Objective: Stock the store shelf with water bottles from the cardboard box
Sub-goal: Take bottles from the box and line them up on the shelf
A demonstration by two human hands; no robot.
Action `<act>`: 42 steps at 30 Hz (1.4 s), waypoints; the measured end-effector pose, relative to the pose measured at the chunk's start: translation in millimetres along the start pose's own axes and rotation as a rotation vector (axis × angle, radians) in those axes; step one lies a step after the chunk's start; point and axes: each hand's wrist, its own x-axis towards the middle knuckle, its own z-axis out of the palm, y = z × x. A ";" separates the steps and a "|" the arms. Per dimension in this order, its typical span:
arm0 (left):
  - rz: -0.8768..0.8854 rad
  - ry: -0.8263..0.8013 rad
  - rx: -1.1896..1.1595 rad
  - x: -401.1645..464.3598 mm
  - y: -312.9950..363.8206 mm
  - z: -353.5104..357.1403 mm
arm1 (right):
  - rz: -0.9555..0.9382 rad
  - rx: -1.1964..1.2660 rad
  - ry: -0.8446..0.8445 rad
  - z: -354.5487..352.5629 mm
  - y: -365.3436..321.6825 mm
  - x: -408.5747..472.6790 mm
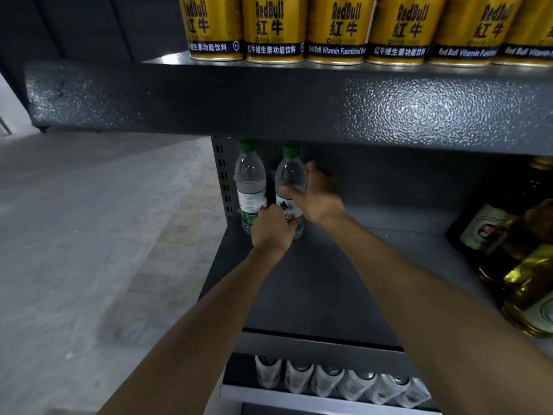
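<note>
At the middle shelf's (344, 265) back left corner one water bottle (250, 190) stands alone, and just beside it the left hand (270, 230) grips a second bottle (291, 181) low while the right hand (320, 196) clasps its shoulder.

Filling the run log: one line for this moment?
left hand: grips second bottle low | right hand: holds its upper body | first bottle: upright, shelf corner

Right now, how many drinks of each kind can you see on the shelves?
Water bottles with green caps, middle shelf: 2, left one, right one held by both hands, left, right
Gold Red Bull cans, top shelf: 6
Silver-topped cans, bottom shelf: 6
Yellow-liquid bottles, right: number unclear
Total countable: 14
</note>
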 end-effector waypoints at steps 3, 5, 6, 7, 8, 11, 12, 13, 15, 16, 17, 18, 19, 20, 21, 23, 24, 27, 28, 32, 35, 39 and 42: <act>0.023 -0.010 0.056 4.0 0.5 1.2 | 0.012 0.013 -0.003 3.4 -1.4 4.0; 0.024 -0.016 0.067 6.6 0.3 1.4 | 0.021 0.014 -0.004 5.1 -2.1 6.9; 0.024 -0.016 0.070 7.9 0.2 1.2 | 0.022 0.014 -0.006 5.6 -2.5 8.4; 0.026 -0.015 0.075 9.1 0.0 0.7 | 0.023 0.015 -0.008 5.9 -2.9 9.6; 0.028 -0.015 0.083 9.6 -0.1 0.2 | 0.028 0.017 -0.008 6.4 -3.1 10.1; 0.031 -0.019 0.095 10.4 0.2 -2.3 | 0.038 0.021 0.003 7.7 -4.5 11.5; 0.031 -0.025 0.093 10.7 0.8 -3.3 | 0.041 0.023 0.009 7.9 -5.3 11.1; 0.031 -0.033 0.092 11.0 1.3 -4.6 | 0.040 0.025 0.015 8.0 -6.1 10.8; 0.035 -0.055 0.106 12.0 1.4 -9.0 | 0.036 0.019 0.022 9.4 -7.8 9.4; 0.038 -0.065 0.117 12.8 1.0 -11.2 | 0.034 0.012 0.027 10.5 -8.5 8.2; 0.039 -0.070 0.127 14.0 0.2 -13.0 | 0.031 0.008 0.033 12.1 -9.4 7.7; 0.039 -0.072 0.136 15.2 -0.9 -14.2 | 0.029 0.006 0.039 13.7 -10.1 7.8; 0.041 -0.072 0.146 16.3 -1.7 -14.8 | 0.032 0.005 0.043 15.2 -10.8 8.4; 0.044 -0.069 0.154 16.8 -2.2 -14.7 | 0.038 0.007 0.044 16.5 -11.4 9.0; 0.047 -0.064 0.159 17.2 -2.7 -14.0 | 0.045 0.008 0.043 17.3 -11.6 10.1; 0.048 -0.049 0.159 17.4 -3.4 -11.1 | 0.053 -0.001 0.035 18.5 -11.2 11.7; 0.050 -0.044 0.156 17.4 -3.5 -9.8 | 0.055 -0.008 0.034 18.7 -10.9 11.9; 0.042 -0.043 0.133 19.1 -3.1 -9.0 | 0.051 -0.016 0.031 17.7 -12.1 12.5; 0.039 -0.046 0.127 18.7 -3.1 -9.8 | 0.055 -0.002 0.022 16.6 -12.9 12.4; 0.041 -0.040 0.143 7.8 -9.1 -10.9 | 0.086 0.059 -0.024 11.2 -7.7 4.8; 0.038 -0.022 0.153 -4.8 -12.2 -13.1 | 0.091 0.013 -0.069 0.8 6.0 -14.2; 0.071 -0.017 0.265 -19.0 -1.5 -20.8 | 0.066 -0.094 -0.077 -28.1 19.8 -31.8; 0.113 -0.006 0.399 -32.3 14.4 -25.9 | 0.054 -0.119 -0.074 -55.3 21.8 -40.6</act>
